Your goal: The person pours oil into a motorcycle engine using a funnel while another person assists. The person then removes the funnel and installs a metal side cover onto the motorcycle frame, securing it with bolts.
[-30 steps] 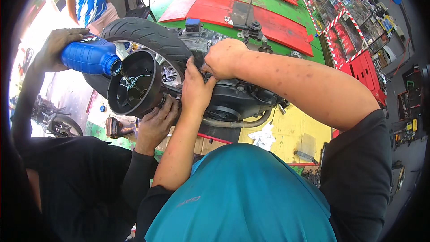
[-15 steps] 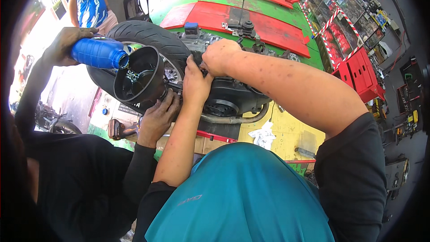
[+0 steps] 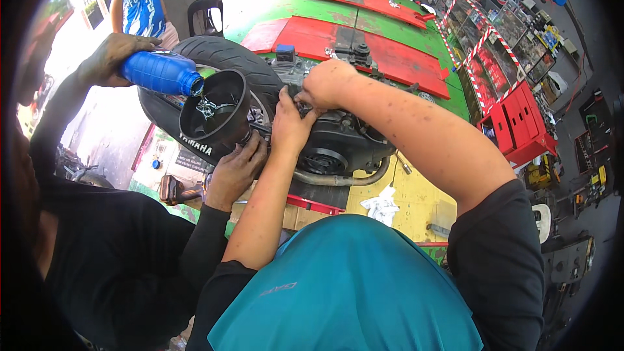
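Note:
My left hand (image 3: pixel 290 125) and my right hand (image 3: pixel 330 84) meet at the upper side of a motorcycle engine (image 3: pixel 331 143), close to the rear tire (image 3: pixel 231 58). Both have their fingers bent and pinched together; whatever lies between them is hidden. Just left of my left hand, a co-worker's lower hand (image 3: pixel 237 172) supports a wide black funnel (image 3: pixel 235 120) by its neck. With the upper hand (image 3: pixel 122 57) the co-worker tilts a blue plastic bottle (image 3: pixel 156 73), its open mouth over the funnel. Shiny liquid shows inside the funnel.
A cordless power tool (image 3: pixel 171 190) and a blue cap (image 3: pixel 156 164) lie left of the engine. White rags (image 3: pixel 382 207) rest on the yellow surface, near the exhaust pipe (image 3: pixel 341 181). A red tool cabinet (image 3: pixel 518 120) stands right. Another person (image 3: pixel 142 10) stands beyond the bottle.
The view has shifted a little, so the wheel, bottle and funnel appear farther right. My hands stay at the same spot on the engine. The bottle remains tilted over the funnel.

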Demonstrator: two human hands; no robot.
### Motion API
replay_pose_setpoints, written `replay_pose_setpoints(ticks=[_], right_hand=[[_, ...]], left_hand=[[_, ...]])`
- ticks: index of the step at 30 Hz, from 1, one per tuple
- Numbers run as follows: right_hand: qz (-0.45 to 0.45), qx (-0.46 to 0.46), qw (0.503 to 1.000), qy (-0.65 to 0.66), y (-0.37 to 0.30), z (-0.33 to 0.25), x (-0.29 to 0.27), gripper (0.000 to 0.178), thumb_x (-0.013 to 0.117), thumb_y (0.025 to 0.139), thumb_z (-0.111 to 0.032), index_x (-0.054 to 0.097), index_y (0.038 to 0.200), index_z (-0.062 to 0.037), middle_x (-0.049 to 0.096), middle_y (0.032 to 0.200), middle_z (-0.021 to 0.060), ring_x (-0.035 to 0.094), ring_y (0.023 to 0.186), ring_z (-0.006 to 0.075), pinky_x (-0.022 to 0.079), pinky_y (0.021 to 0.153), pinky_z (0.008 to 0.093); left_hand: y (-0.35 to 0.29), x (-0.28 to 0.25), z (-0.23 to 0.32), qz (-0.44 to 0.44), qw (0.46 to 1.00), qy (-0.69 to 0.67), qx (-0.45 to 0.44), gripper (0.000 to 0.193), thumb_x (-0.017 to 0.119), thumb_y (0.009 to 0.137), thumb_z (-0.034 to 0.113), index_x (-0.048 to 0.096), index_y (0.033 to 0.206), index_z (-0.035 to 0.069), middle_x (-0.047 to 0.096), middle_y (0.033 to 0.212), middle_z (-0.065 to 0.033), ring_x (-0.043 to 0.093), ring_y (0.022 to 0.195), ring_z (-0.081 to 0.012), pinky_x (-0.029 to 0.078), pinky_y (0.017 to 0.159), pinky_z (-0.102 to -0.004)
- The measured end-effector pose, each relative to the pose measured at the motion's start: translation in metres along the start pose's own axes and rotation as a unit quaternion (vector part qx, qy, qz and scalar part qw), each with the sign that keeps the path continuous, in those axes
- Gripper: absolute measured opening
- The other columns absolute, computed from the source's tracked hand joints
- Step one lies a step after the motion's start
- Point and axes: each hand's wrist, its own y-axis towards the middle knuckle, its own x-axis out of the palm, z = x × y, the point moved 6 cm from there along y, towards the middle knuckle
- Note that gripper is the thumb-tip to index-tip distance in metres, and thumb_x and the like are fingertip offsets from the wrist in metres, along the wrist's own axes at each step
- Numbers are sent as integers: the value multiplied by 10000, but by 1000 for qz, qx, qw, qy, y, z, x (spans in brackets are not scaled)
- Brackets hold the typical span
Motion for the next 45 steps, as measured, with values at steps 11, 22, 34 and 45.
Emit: replay_pose_setpoints(ticks=[11, 22, 34, 45], right_hand=[[11, -63, 997, 40, -5, 54, 2, 557, 522, 1027, -598, 806, 1007, -119, 760, 960, 181, 721, 951, 395, 562, 869, 513], [25, -186, 982, 13, 13, 46, 9, 518, 506, 1054, -550, 743, 990, -93, 724, 862, 199, 694, 885, 437, 542, 808, 551], [15, -241, 968, -69, 26, 37, 5, 435, 514, 1056, -489, 736, 1008, -118, 723, 812, 172, 707, 821, 418, 556, 759, 547], [-31, -51, 997, -49, -5, 18, 4, 498, 545, 1032, -510, 808, 1036, -87, 779, 1033, 180, 749, 984, 383, 594, 834, 497]], left_hand=[[-6, -3, 4, 28, 999, 0, 31, 696, 879, 813, 457, 516, 1222, 26, 604, 1169, -224, 625, 1084, -436, 508, 914, -508], [-5, -1, 1, 26, 1000, 0, 18, 832, 869, 820, 457, 567, 1424, -29, 657, 1320, -285, 643, 1231, -414, 502, 1037, -468], [-5, 0, 0, 8, 1000, -14, 13, 826, 862, 817, 468, 604, 1407, -49, 692, 1266, -304, 674, 1201, -425, 515, 1022, -462], [-4, -3, 5, 4, 1000, 8, -4, 833, 860, 814, 473, 612, 1413, -51, 705, 1229, -311, 687, 1184, -432, 528, 1002, -460]])
